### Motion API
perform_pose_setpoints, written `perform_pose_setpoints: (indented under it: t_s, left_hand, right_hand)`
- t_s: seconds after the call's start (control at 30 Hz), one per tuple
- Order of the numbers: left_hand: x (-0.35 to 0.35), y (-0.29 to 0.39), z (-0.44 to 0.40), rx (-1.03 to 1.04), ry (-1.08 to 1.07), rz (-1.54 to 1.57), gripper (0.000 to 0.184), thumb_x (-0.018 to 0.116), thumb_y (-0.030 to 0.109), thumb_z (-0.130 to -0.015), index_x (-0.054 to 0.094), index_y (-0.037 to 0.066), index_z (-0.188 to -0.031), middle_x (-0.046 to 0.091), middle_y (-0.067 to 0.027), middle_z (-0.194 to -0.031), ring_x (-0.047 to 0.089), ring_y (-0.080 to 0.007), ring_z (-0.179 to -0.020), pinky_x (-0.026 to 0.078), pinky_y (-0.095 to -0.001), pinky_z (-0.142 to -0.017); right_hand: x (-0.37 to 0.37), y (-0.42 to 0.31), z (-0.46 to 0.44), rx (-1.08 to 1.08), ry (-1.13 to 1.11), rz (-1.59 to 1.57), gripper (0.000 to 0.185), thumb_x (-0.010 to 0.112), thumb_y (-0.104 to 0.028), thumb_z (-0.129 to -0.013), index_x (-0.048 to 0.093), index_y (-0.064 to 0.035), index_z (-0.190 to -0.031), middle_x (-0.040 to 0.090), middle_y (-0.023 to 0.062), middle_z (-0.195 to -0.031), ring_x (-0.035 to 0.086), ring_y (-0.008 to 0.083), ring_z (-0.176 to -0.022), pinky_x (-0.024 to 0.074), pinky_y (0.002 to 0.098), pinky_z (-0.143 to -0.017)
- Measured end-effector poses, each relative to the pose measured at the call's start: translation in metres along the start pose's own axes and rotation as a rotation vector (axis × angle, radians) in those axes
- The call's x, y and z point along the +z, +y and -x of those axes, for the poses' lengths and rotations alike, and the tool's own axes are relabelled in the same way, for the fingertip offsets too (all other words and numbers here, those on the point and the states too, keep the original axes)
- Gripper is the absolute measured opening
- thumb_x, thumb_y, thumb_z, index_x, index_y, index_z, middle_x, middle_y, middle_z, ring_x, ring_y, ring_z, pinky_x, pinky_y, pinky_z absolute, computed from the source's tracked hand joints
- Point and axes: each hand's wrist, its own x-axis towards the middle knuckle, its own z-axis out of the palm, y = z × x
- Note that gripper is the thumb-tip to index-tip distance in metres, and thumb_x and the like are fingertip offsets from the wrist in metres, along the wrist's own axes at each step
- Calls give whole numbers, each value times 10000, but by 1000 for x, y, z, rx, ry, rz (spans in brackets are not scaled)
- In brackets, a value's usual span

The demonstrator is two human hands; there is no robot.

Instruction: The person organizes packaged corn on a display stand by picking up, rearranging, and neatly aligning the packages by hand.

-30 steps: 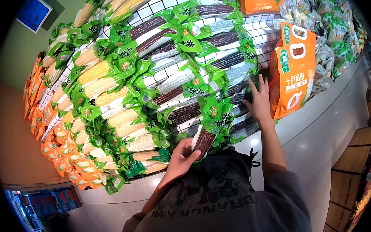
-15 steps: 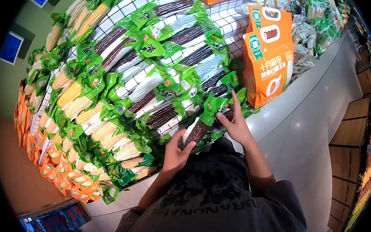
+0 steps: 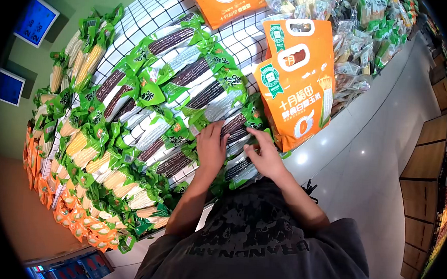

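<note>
A vacuum-packed dark purple corn cob (image 3: 234, 124) lies on the display among similar packs, between my two hands. My left hand (image 3: 211, 150) has its fingers and thumb closed at the pack's left end, beside a green wrapper. At the other end is my right hand (image 3: 266, 156), its index finger and thumb touching the pack's lower right side. Part of the pack is hidden under the fingers. Another dark cob pack (image 3: 238, 168) lies just below, near the front edge.
Yellow and pale corn packs (image 3: 128, 185) fill the left side, with orange packs (image 3: 77, 221) lower down. An upright orange bag (image 3: 300, 93) stands right of my hands. White grid mesh (image 3: 155, 7) lies behind. Blue price screens (image 3: 36, 21) are at upper left.
Both hands have moved up and left with the purple corn pack, from near my body onto the rows of packs. The view has shifted, so the orange bag sits further left.
</note>
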Motion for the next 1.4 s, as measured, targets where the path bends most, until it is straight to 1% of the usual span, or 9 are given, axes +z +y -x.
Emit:
perform_pose_setpoints:
  t_s: [0.1,0.17,0.2,0.43,0.47,0.63,0.83,1.03,1.4]
  left_hand:
    - [13,8,4,16,72,-173,544,804,134,-871,661,114,-1395,641,-109,-1285,599,-336,-1159,449,-453,-982]
    - [16,13,13,-21,87,-210,542,802,131,-876,669,133,-1401,639,-95,-1287,588,-325,-1165,422,-462,-1000]
    - [17,16,12,-43,109,-237,542,801,128,-880,678,153,-1407,638,-81,-1289,577,-314,-1172,394,-471,-1018]
    - [16,12,9,-149,243,-242,377,805,173,-893,748,210,-1264,646,-17,-1278,536,-304,-1190,292,-466,-1069]
    - [21,6,11,-127,261,-253,281,811,162,-884,769,217,-1156,638,-29,-1283,528,-315,-1187,301,-464,-1053]
    - [28,4,15,-133,377,-291,262,779,104,-872,773,212,-1110,630,-72,-1274,546,-296,-1155,315,-456,-1002]
    - [40,11,28,-166,321,-330,382,706,20,-807,766,234,-1118,629,-50,-1255,539,-272,-1142,313,-440,-970]
    - [39,23,34,68,90,42,341,735,9,-789,740,143,-1103,634,-59,-1188,578,-288,-1085,398,-450,-899]
    - [35,19,23,-34,-73,-64,304,671,44,-780,772,95,-1061,643,-54,-1182,595,-292,-1095,486,-398,-947]
  right_hand:
    - [-4,5,-13,-72,-42,62,498,725,-111,-992,576,-70,-1465,516,164,-1382,662,219,-975,563,346,-854]
    - [-7,3,-18,-285,-20,359,476,731,-86,-968,612,-57,-1428,509,201,-1411,658,325,-1069,556,411,-937]
    - [-8,-1,-23,-206,-88,318,478,734,-56,-938,634,-57,-1406,496,217,-1436,614,413,-1172,533,459,-995]
    - [-11,9,-62,-469,-39,511,457,717,-13,-915,666,-63,-1366,532,198,-1385,576,418,-1224,509,476,-1028]
    - [-10,9,-65,-491,-4,522,447,716,8,-897,688,-65,-1337,541,179,-1369,576,393,-1173,526,466,-986]
    - [-2,13,-79,-504,-15,506,394,722,30,-879,737,-67,-1260,555,161,-1349,576,371,-1148,531,457,-951]
    - [2,18,-90,-563,44,527,360,699,41,-889,755,-67,-1228,606,149,-1279,574,381,-1150,520,456,-964]
    - [6,14,-97,-553,31,512,328,696,13,-907,762,-69,-1218,621,144,-1268,574,390,-1146,514,456,-976]
    - [5,9,-98,-582,-21,592,410,814,-69,-843,756,-104,-1247,569,139,-1240,549,371,-1089,504,453,-918]
